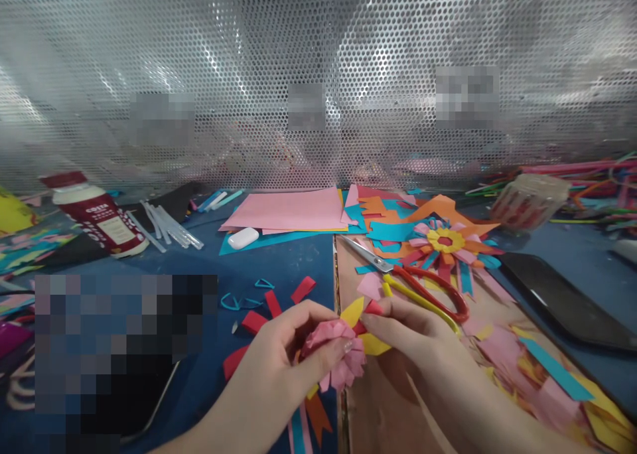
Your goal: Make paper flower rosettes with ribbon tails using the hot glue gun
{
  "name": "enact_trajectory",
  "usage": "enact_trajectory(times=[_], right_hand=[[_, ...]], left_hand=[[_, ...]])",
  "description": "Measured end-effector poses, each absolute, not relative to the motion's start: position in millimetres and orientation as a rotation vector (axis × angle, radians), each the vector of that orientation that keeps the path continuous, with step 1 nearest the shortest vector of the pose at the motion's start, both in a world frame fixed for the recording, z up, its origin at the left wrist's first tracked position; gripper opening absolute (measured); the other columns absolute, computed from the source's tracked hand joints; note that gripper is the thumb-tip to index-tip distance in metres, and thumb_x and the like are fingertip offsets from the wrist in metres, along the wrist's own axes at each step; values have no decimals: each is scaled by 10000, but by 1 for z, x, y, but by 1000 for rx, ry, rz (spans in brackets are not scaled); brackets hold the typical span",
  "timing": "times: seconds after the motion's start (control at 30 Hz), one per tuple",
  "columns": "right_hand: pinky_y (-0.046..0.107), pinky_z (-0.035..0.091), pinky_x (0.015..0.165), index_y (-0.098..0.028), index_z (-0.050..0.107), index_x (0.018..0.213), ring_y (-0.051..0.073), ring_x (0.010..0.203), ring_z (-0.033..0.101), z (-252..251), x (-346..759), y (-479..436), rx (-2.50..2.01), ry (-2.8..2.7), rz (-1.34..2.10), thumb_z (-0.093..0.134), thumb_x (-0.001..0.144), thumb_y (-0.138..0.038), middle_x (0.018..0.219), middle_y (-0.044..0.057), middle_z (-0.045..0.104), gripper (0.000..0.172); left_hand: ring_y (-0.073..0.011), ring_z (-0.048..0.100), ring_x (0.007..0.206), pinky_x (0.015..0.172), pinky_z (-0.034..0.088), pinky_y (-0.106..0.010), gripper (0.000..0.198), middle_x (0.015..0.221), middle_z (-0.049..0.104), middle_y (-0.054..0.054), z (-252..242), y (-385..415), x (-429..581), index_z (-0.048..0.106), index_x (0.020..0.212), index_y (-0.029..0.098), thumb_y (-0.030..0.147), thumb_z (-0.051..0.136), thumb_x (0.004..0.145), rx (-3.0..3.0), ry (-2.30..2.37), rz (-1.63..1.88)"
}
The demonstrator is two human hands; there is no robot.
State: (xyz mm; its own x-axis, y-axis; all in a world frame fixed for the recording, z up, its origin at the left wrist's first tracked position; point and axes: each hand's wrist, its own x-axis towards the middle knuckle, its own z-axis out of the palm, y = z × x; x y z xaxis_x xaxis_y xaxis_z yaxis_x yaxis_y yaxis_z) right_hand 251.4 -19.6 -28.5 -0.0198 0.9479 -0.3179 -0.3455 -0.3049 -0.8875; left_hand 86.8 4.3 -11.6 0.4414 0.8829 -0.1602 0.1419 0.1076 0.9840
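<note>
My left hand (311, 354) is closed around a paper flower (343, 368) with a pink fringed centre and yellow petals, its thumb pressed on the pink part. At the flower's right side, my right hand (405, 328) pinches a small red paper strip (373, 308) against the petals. Yellow petals stick out between the two hands. Ribbon-like tails in orange, blue and pink hang below the flower. Several looped red strips (271, 304) lie just beyond my left hand. Scissors with red and yellow handles (432, 288) rest beyond my right hand.
Pink paper sheets (293, 208) and a white case (243, 238) lie ahead. A finished-looking paper flower (446, 240) sits among orange and blue scraps. Phones (567, 301) lie on either side. A bottle (97, 215), glue sticks (172, 225) and a clear jar (530, 202) stand or lie farther back.
</note>
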Motion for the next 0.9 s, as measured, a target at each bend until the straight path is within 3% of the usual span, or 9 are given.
enact_trajectory(times=[0.1,0.23,0.4,0.7,0.9], right_hand=[[215,350,497,-183,558,719,52,444,376,-30,251,-18,-1173,-749,1563,712,688,-391,619,-41,531,261],[266,421,651,-170,573,683,131,651,528,-29,250,-17,-1133,-779,1529,739,642,-399,718,4,582,285],[282,422,653,-172,564,652,159,683,536,-27,252,-18,-1152,-799,1526,754,598,-410,715,13,569,309],[257,406,609,-172,554,633,133,632,515,-34,250,-16,-1184,-858,1499,700,660,-418,674,1,555,288],[295,441,688,-179,564,670,157,699,526,-27,251,-19,-1197,-1002,1369,656,721,-411,695,5,560,255]], left_hand=[[-101,615,698,632,458,-158,106,749,664,40,-8,3,88,607,818,203,299,630,781,1397,1026,686],[-114,621,700,639,464,-175,83,742,668,32,-5,4,90,616,803,191,269,623,773,1417,1071,672],[-125,634,681,635,474,-195,118,737,680,19,-6,6,89,614,807,186,299,616,776,1454,1047,636],[-119,622,660,606,472,-190,122,731,676,23,-10,6,88,615,805,195,314,612,777,1488,1026,660],[-117,619,662,613,473,-194,111,743,672,22,-15,8,87,604,825,197,300,602,784,1429,977,684]])
